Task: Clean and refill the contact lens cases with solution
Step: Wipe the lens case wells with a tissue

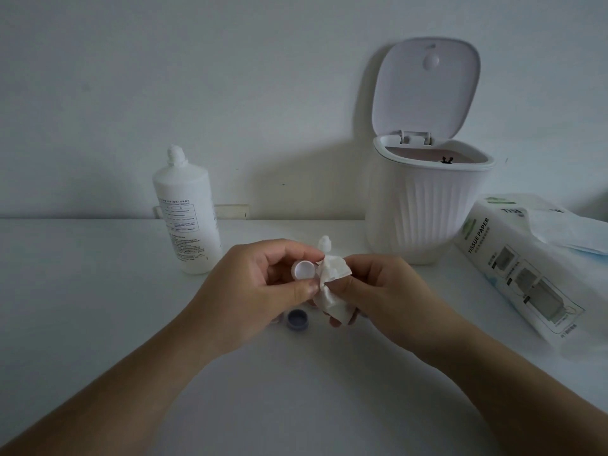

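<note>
Both forearms reach in from the near edge and meet over the middle of the tabletop (pixel 98 291). The left hand (pixel 260 284) is raised a little above the surface, its fingers curled, thumb and forefinger pinching a small white cap (pixel 304 269) whose open side faces the camera. The right hand (pixel 378 291) sits just right of it, its fingers curled round a crumpled white tissue (pixel 330 291) that touches the cap's right rim and hangs down below the fingers.

The tabletop is plain white and runs back to a pale wall (pixel 197 77), with dim, greyish light over everything. At far left stands a tall white solution bottle (pixel 187 218) with printed text on its label, upright and uncapped at its nozzle. At far right stands a ribbed white bin (pixel 424 218) with its lid (pixel 427 90) tipped up and open against the wall. Right of the bin lies a pack marked tissue paper (pixel 513 274), on its side, a sheet spilling from its top.

Beneath the left hand, on the tabletop, rests a small blue-grey cap (pixel 297 319), open side up, apart from the fingers above it. Just beyond the hands a small white nozzle-shaped piece (pixel 325 245) stands upright, partly hidden by the tissue. The lens case body itself cannot be made out behind the hands
</note>
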Demonstrator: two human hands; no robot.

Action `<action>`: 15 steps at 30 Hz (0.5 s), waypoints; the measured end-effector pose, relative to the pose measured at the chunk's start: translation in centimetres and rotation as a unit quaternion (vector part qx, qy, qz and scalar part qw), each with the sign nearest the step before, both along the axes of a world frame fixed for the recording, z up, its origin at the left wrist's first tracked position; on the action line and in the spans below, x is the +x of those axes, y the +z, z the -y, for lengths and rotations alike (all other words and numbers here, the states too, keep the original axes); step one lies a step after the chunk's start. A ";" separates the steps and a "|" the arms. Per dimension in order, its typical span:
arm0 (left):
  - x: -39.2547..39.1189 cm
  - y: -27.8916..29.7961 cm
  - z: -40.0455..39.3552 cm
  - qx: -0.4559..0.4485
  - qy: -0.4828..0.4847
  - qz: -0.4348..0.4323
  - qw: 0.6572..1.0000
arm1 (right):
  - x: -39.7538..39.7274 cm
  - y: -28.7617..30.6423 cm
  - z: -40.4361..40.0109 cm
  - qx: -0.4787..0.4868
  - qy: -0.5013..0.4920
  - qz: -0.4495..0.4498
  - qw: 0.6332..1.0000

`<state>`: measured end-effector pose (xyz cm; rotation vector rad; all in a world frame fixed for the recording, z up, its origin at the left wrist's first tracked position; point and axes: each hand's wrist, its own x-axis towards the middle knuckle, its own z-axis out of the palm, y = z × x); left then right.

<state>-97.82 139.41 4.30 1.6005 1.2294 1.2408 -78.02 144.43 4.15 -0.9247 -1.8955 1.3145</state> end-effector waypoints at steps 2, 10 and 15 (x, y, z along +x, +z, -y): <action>-0.1 0.1 0.1 -0.002 0.006 -0.001 1.000 | 0.2 0.2 0.0 -0.004 -0.001 -0.007 1.000; 0.3 0.3 0.3 0.100 0.081 -0.134 0.983 | 0.3 0.4 0.0 -0.022 0.042 0.030 0.998; 0.2 0.0 0.4 0.103 0.087 -0.110 0.985 | 0.3 0.2 0.0 0.017 -0.001 0.024 1.000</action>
